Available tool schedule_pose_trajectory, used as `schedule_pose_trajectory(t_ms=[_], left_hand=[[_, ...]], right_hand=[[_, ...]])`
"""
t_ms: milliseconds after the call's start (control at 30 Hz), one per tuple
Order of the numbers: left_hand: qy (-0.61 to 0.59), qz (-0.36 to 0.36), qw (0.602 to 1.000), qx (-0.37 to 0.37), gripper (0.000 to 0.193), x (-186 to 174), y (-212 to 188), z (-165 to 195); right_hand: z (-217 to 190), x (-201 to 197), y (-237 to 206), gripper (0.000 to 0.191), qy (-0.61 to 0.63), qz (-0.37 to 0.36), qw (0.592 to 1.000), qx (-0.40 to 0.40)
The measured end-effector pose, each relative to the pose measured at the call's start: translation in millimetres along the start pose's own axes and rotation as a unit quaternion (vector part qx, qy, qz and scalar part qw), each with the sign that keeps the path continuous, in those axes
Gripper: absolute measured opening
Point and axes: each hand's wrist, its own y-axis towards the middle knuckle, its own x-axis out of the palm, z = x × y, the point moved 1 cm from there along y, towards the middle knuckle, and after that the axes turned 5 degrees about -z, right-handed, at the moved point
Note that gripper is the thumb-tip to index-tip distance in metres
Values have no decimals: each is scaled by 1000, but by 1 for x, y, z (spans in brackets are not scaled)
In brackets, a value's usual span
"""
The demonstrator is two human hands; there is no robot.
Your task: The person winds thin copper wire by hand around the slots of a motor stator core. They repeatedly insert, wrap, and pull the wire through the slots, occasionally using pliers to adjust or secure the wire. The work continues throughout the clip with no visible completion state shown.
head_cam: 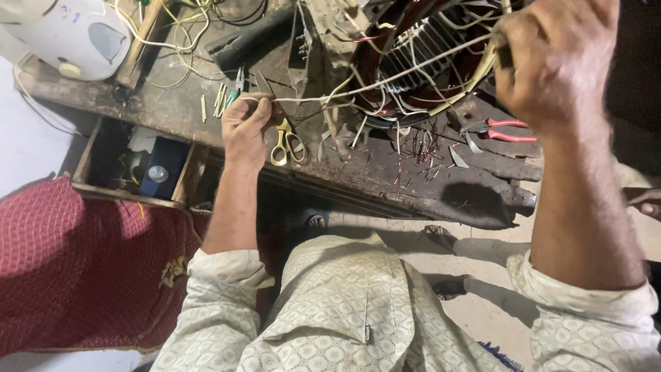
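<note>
While the left hand (246,122) pinches one end of a pale sleeved wire (385,78), the right hand (551,58) is clenched round its other end — the wire stretched taut between them over a dark, scarred worktop (413,182). Yellow-handled scissors (286,142) lie just beside the left hand, red-handled pliers (499,129) just below the right — and a wound motor stator (420,55) sits between the hands.

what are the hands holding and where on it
Both hands hold one pale sleeved wire stretched taut between them. The left hand pinches its near end; the right hand has its grip on the far end, by the motor stator.
</note>
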Motion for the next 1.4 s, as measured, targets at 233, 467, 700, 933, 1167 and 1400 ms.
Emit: schedule_pose_trajectory(t_ms=[233,467,700,933,1167,1400], left_hand=[[41,-42,998,23,5,0,-18,5],[257,-183,941,119,8,43,-84,-4],[124,-237,964,2,11,88,-98,-75],[103,-266,952,-110,11,111,-96,-119],[83,-299,924,-222,37,125,-133,-144],[139,-270,905,-298,27,84,-146,-151]], right_hand=[[-16,2,-50,6,83,-17,992,90],[-37,-26,-177,6,214,-40,944,249],[-48,-56,-252,5,309,-46,866,392],[-62,-88,-298,17,463,42,735,494],[-42,-108,-346,24,614,140,577,520],[-29,-109,-378,15,480,49,650,587]])
